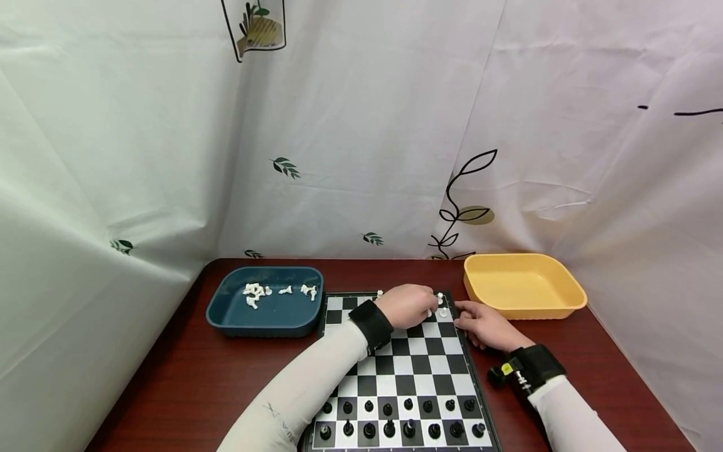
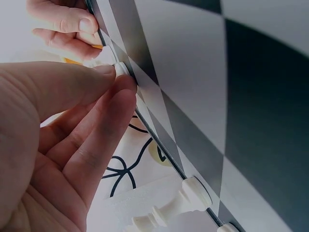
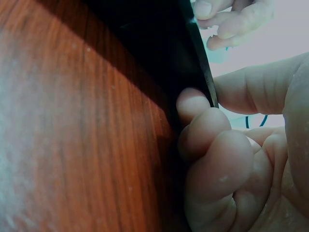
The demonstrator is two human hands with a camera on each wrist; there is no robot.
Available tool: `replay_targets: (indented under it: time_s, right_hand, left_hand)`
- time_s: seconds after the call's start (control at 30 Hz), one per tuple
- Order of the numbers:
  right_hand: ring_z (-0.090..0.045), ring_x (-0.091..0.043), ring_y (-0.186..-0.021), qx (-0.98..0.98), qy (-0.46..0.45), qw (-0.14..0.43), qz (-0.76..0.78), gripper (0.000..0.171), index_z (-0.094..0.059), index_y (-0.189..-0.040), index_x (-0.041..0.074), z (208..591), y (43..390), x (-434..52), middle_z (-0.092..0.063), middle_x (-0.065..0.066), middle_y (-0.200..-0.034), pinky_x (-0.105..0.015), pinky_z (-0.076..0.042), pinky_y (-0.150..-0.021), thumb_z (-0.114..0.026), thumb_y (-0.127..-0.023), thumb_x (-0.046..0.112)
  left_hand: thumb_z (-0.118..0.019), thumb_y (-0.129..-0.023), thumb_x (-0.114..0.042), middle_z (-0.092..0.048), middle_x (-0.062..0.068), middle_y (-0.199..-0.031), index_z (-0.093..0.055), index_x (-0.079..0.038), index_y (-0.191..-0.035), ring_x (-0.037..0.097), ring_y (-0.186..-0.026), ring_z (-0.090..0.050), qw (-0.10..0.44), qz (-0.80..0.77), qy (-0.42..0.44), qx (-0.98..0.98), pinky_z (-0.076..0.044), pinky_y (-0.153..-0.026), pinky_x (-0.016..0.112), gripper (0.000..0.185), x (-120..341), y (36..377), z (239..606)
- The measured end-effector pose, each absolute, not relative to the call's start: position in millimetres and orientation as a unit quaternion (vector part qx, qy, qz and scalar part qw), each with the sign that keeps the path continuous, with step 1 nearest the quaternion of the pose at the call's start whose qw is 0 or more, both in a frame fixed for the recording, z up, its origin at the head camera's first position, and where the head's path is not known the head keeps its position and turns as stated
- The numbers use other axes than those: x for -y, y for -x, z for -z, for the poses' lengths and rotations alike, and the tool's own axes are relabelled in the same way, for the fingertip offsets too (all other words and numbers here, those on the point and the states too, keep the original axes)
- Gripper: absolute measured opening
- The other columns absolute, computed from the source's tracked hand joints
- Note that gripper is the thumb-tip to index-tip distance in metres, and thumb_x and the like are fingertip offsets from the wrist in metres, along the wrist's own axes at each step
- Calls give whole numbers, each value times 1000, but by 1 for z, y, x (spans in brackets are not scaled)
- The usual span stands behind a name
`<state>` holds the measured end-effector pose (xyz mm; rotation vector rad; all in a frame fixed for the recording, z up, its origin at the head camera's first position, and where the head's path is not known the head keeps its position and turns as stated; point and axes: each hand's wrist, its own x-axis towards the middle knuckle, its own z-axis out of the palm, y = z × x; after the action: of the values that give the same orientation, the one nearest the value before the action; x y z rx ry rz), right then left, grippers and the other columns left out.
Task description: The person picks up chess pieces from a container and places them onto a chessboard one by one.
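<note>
A black-and-white chessboard (image 1: 418,364) lies on the table. My left hand (image 1: 433,307) reaches over its far right corner and pinches a small white chess piece (image 2: 120,69) that stands on the board (image 2: 251,96). Another white piece (image 2: 169,211) stands further along the same edge. My right hand (image 1: 463,312) grips the board's right edge (image 3: 193,48) near that corner, thumb on top and fingers (image 3: 205,133) curled against the side. Black pieces (image 1: 407,417) fill the two nearest rows.
A blue tray (image 1: 226,311) with several white pieces stands left of the board. A yellow tray (image 1: 522,285) stands at the back right. The table is dark red wood (image 1: 192,383), with a white curtain close behind.
</note>
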<state>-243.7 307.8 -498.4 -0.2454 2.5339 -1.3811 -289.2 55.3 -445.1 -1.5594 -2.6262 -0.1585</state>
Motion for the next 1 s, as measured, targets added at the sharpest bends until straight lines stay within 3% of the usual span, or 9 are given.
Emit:
replay_targets:
  time_s: [0.17, 0.53, 0.77, 1.0]
  right_hand:
    - [-57, -25, -55, -869, 82, 122, 473, 60, -51, -156, -9, 498, 244, -307, -59, -7, -71, -37, -49, -48, -70, -107, 18]
    - [-56, -24, -55, -869, 83, 120, 472, 60, -49, -157, -10, 497, 243, -305, -59, -7, -72, -36, -49, -48, -69, -107, 17]
    - [-56, -24, -55, -868, 85, 118, 475, 60, -49, -157, -11, 496, 242, -305, -58, -7, -71, -36, -49, -48, -70, -107, 16]
    - [-56, -21, -54, -869, 84, 118, 474, 62, -48, -157, -12, 496, 241, -304, -58, -6, -71, -35, -49, -48, -70, -106, 16]
  left_hand:
    - [-71, -107, -6, -77, -3, -111, -84, -16, -119, 6, -101, -72, 37, 52, 508, 859, -56, -89, 20, 20, -55, 287, 443]
    - [-72, -105, -6, -73, -5, -100, -83, -19, -112, 6, -87, -65, 64, 43, 517, 853, -53, -78, 22, 18, -52, 291, 446]
    - [-77, -101, -5, -74, -6, -108, -84, -20, -117, 6, -97, -70, 59, 46, 501, 862, -55, -83, 19, 23, -43, 290, 437]
    - [-72, -103, -5, -76, -5, -117, -84, -18, -124, 8, -107, -72, 73, 63, 493, 865, -57, -90, 22, 27, -20, 290, 424]
